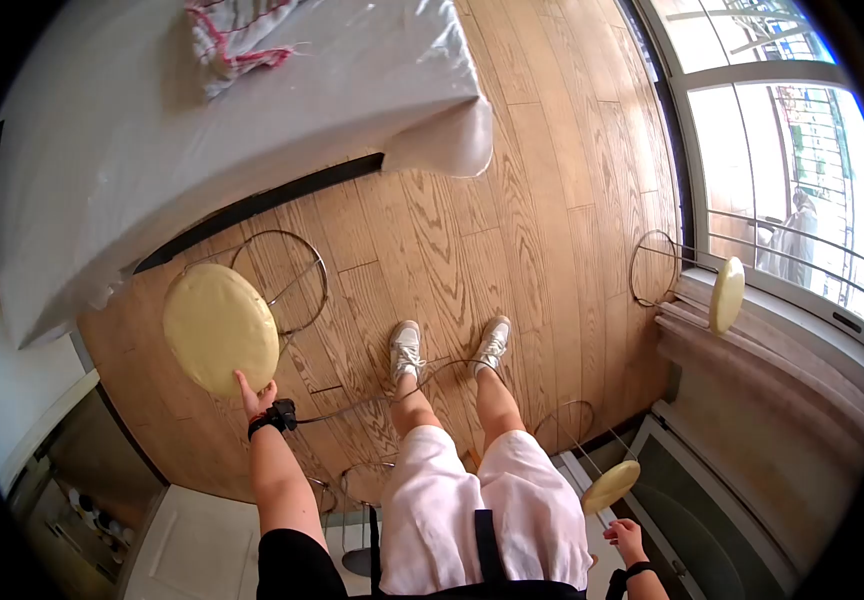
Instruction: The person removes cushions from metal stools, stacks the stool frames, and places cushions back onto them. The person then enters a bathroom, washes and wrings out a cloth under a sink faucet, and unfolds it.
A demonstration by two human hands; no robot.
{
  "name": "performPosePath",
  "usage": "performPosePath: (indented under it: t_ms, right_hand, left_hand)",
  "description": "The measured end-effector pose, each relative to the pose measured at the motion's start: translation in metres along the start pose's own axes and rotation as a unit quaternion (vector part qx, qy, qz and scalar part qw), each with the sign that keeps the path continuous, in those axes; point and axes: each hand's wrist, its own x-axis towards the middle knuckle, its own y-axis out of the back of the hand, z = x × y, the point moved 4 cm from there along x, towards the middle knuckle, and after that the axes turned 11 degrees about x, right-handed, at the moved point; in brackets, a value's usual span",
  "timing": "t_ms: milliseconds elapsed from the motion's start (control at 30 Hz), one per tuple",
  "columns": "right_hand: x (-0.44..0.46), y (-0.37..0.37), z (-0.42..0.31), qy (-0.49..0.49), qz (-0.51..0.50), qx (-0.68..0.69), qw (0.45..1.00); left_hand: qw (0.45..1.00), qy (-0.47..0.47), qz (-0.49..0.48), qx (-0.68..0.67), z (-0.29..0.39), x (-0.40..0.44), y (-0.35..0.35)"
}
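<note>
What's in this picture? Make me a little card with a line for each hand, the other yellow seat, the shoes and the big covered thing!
Left hand: touching the edge of a round yellow padded stool seat; whether it grips is unclear
Right hand: loosely open, near a second round yellow stool seat
Other seat: third round yellow stool seat, near the white-framed glass window
Shoes: pale laced shoes on the brown wooden plank floor
Covered thing: shiny grey cover, white cloth with pink edging on top
</note>
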Motion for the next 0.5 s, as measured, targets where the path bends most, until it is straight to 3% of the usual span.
performPosePath:
  t_ms: [167,200,367,500]
  right_hand:
    - [0.024,0.007,0.013,-0.027,-0.022,0.019,0.999]
    - [0.032,0.006,0.017,-0.032,-0.030,0.027,0.999]
    - [0.087,0.013,0.016,-0.028,-0.079,0.040,0.996]
    - [0.144,0.061,-0.014,-0.035,-0.103,0.048,0.993]
  left_hand:
    - [0.988,0.040,-0.092,-0.117,-0.047,-0.004,-0.032]
    - [0.993,-0.010,-0.094,-0.076,-0.061,-0.027,-0.048]
    - [0.992,-0.002,-0.087,-0.094,-0.130,-0.058,-0.081]
    - [0.994,-0.037,-0.105,0.006,-0.196,-0.130,-0.114]
